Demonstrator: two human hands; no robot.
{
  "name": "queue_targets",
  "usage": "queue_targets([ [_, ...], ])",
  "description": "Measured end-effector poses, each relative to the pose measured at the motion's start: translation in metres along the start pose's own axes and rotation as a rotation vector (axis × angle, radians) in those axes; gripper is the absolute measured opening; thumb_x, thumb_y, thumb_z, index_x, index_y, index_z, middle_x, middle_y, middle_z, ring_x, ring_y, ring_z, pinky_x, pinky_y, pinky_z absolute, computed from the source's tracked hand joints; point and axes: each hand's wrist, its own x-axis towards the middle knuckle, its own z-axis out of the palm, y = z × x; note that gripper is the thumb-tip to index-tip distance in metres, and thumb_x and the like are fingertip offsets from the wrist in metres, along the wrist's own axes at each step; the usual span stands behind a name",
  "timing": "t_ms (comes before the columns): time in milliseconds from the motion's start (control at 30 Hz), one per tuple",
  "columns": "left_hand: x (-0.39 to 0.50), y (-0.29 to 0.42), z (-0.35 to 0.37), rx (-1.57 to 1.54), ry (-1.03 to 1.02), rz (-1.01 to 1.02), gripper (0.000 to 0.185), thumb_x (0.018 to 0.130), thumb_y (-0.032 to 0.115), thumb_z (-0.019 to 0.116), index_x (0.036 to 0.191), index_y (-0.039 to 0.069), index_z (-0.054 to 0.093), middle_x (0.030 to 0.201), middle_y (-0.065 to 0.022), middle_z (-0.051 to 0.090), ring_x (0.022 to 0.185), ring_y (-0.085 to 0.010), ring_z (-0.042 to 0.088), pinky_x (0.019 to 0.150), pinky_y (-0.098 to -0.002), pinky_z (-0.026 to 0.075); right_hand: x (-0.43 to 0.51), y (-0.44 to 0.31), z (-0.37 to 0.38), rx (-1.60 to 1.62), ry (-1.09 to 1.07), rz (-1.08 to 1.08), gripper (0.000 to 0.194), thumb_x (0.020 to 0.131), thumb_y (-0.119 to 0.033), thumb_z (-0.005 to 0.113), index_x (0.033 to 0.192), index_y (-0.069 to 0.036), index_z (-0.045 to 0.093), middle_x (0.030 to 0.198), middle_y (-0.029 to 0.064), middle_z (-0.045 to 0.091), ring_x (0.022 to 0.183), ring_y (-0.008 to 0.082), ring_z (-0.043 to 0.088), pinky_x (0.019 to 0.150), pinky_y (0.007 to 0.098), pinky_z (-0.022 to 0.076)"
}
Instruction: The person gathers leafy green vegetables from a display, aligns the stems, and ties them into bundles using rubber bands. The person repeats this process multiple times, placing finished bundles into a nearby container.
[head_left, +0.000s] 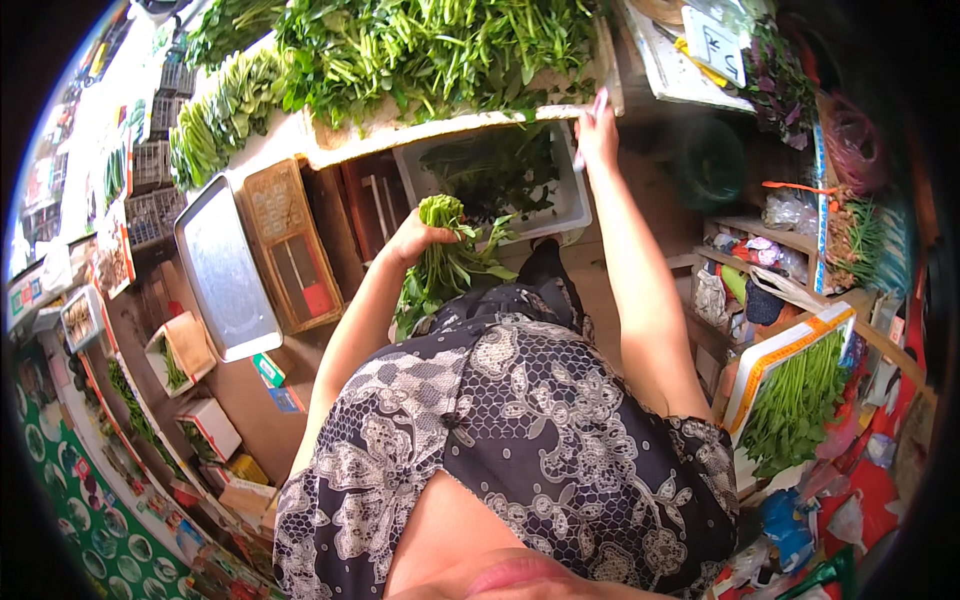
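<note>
My left hand (414, 238) grips a bunch of leafy green vegetables (448, 259). The cut ends of its stems face up, and the leaves hang down by my lap. Farther forward on the right, my right hand (598, 144) is closed around a slim pink tool (600, 103); it looks blurred, and its exact kind is unclear. That hand is beside the front edge of a white foam tray (330, 154) heaped with leafy greens (435, 56). Below this edge, a white plastic bin (581, 204) contains dark loose leaves (499, 176).
Leftward, a metal tray (229, 266) leans beside a wooden-framed box (289, 240). To the right are cluttered shelves (757, 247) and a foam box (787, 352) of green stems. A sign with handwriting (714, 46) and purple-leaved greens (780, 82) occupy the far right.
</note>
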Motion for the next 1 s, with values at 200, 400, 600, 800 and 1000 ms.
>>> queue_targets([
  [200, 0.000, 0.015, 0.017, 0.015, 0.320, 0.205, 0.038, 0.060, -0.003, 0.065, 0.096, 0.002, 0.055, 0.087, -0.0042, 0.060, 0.080, -0.0149, 0.056, 0.075, -0.0274, 0.045, -0.044, -0.098, 0.006, -0.579, -0.418, -0.656, 0.118, 0.053, -0.062, 0.067, 0.129, 0.006, 0.007, 0.134, 0.0269, 0.014, 0.127, 0.0342, 0.014, 0.103, 0.0473, 0.0091],
  [400, -0.010, 0.065, 0.053, -0.377, 0.345, 0.395, 0.036, 0.068, -0.003, 0.056, 0.104, 0.000, 0.051, 0.096, -0.0128, 0.057, 0.088, -0.0237, 0.056, 0.081, -0.0360, 0.045, -0.178, -0.111, 0.029, -0.181, -0.453, -0.685, 0.116, 0.035, -0.051, 0.079, 0.124, 0.001, 0.024, 0.123, 0.0208, 0.033, 0.114, 0.0342, 0.032, 0.091, 0.0433, 0.0258],
  [600, -0.022, 0.117, 0.105, -0.547, -0.059, 0.358, 0.034, 0.079, 0.017, 0.054, 0.107, 0.000, 0.050, 0.104, -0.0140, 0.055, 0.096, -0.0241, 0.053, 0.090, -0.0382, 0.039, -0.177, -0.151, -0.024, -0.034, -0.129, -0.806, 0.084, 0.051, -0.020, 0.073, 0.120, 0.005, 0.031, 0.082, 0.0176, 0.059, 0.072, 0.0317, 0.059, 0.065, 0.0354, 0.0484],
  [800, -0.055, 0.184, 0.165, 0.032, -0.149, 0.750, 0.091, 0.064, 0.059, 0.060, 0.132, 0.008, 0.025, 0.132, -0.0178, 0.030, 0.123, -0.0319, 0.026, 0.098, -0.0557, 0.018, -0.209, -0.192, -0.185, -0.416, 0.000, -0.545, 0.032, 0.055, 0.004, 0.065, 0.081, 0.002, 0.046, 0.057, 0.0050, 0.046, 0.049, 0.0162, 0.049, 0.042, 0.0300, 0.0419],
  [1000, -0.157, 0.238, 0.179, 0.223, -0.455, 1.661, 0.079, 0.072, 0.053, 0.054, 0.127, 0.005, 0.026, 0.126, -0.0196, 0.034, 0.119, -0.0338, 0.030, 0.096, -0.0511, 0.025, -0.288, -0.229, -0.406, -1.569, 0.597, -0.336, 0.058, 0.058, 0.000, 0.065, 0.112, -0.006, 0.045, 0.095, 0.0118, 0.056, 0.092, 0.0275, 0.052, 0.085, 0.0377, 0.0349],
])
